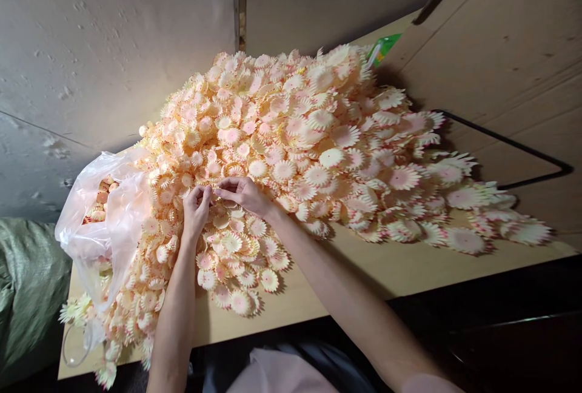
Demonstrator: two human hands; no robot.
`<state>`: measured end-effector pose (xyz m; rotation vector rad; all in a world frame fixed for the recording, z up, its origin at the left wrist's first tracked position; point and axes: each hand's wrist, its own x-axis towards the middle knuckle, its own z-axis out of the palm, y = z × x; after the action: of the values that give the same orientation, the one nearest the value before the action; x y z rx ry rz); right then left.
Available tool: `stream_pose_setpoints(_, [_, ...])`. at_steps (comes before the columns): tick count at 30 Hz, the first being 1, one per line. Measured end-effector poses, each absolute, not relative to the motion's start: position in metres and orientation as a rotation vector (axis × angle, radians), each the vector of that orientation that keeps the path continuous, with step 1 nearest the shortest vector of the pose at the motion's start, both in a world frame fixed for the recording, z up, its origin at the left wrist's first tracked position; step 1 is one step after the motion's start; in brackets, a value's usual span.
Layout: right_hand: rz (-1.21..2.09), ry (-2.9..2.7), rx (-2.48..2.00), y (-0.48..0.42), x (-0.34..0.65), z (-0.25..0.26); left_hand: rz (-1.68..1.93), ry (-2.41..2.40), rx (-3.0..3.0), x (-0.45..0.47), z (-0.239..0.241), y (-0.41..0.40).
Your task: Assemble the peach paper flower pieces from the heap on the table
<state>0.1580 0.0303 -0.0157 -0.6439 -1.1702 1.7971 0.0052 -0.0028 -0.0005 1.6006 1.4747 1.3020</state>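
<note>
A large heap of pale cream artificial flower pieces (284,170) with serrated, pink-tinged edges spreads over the table. Above the lower middle of the heap, my left hand (196,206) is closed, thumb and fingers pinched together. My right hand (245,196) reaches in from the right, its thumb and index finger also brought together close to the left fingertips. Whatever sits between the fingertips is too small to make out. Below the hands, a smaller cluster of flower pieces (231,241) lies towards the table's front edge.
On the left, a translucent plastic bag (130,217) holds small orange-brown pieces (103,194). The wooden table (364,265) meets a wall (113,35) behind. Cardboard (513,59) with a black bar (509,145) stands right, a green packet (385,47) near it. A green sack (31,296) stands left.
</note>
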Motion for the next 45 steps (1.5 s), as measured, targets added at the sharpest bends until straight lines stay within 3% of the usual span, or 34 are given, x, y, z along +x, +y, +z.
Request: stream_pose_setpoints(45, [1.748,-1.134,-0.709,0.0289,0.1603,-0.0146,1.300,1.425,1.549,0.0006,-0.0026,-0.0053])
